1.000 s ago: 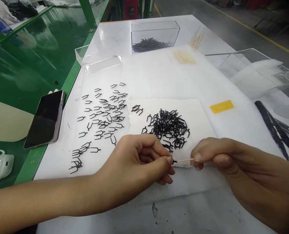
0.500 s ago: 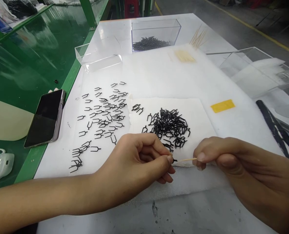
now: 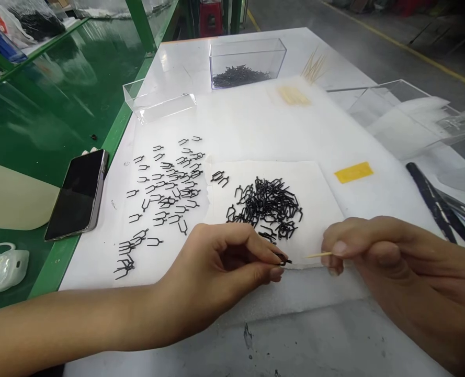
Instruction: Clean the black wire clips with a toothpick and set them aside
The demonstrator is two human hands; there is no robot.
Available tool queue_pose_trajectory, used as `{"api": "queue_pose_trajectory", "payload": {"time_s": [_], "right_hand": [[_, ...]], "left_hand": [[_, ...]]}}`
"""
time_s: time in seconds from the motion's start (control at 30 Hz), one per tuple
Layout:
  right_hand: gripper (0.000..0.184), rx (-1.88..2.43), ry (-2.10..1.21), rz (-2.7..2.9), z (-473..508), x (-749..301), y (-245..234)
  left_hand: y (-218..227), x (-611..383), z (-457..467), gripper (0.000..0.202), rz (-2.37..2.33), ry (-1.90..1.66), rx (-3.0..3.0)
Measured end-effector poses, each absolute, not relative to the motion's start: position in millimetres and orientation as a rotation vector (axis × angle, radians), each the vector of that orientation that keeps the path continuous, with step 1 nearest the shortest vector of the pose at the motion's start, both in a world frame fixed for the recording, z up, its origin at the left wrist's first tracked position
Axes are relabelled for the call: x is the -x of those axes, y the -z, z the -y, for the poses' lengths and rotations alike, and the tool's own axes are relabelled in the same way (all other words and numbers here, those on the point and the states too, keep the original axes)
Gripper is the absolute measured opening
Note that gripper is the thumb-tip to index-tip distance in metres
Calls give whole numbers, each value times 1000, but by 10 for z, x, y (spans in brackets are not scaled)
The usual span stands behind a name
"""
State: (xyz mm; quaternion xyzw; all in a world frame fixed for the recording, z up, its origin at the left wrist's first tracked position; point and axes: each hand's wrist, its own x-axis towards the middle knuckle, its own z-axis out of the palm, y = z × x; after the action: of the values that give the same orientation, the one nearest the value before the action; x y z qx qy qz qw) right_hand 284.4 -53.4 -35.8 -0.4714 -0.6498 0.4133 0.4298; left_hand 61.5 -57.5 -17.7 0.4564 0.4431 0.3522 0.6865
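Between thumb and index finger, my left hand [image 3: 232, 262] pinches a small black fork-shaped part [image 3: 285, 260], its stem end poking out to the right. My right hand [image 3: 369, 251] is closed on a thin wooden toothpick [image 3: 317, 255], whose tip points left with a gap between it and the part. Just beyond my hands, a heap of black fork-shaped parts [image 3: 269, 201] lies on a white sheet [image 3: 314, 180]. Left of that sheet, several more of these parts [image 3: 173, 186] are spread in loose rows on white foam.
A clear box of black parts [image 3: 248, 50] stands at the back, with toothpicks [image 3: 293, 95] lying nearer. An open clear tray [image 3: 161, 107] is at back left. A phone [image 3: 77, 193] rests on the green edge. Yellow tape [image 3: 353, 172] and black tweezers [image 3: 432, 201] lie at right.
The toothpick has drawn back to the right, away from the black part. My left fingers have shifted slightly, and more of the part shows. The whole view has moved a little.
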Motion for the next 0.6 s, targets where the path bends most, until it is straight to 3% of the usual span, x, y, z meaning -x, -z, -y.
{"api": "queue_pose_trajectory", "payload": {"time_s": [0.33, 0.6], "right_hand": [[21, 1093, -1028, 1730, 508, -2821, 320], [46, 1309, -953, 1518, 426, -2534, 245]], "left_hand": [[173, -619, 551, 14, -1004, -819, -1015], [176, -629, 559, 13, -989, -810, -979]]}}
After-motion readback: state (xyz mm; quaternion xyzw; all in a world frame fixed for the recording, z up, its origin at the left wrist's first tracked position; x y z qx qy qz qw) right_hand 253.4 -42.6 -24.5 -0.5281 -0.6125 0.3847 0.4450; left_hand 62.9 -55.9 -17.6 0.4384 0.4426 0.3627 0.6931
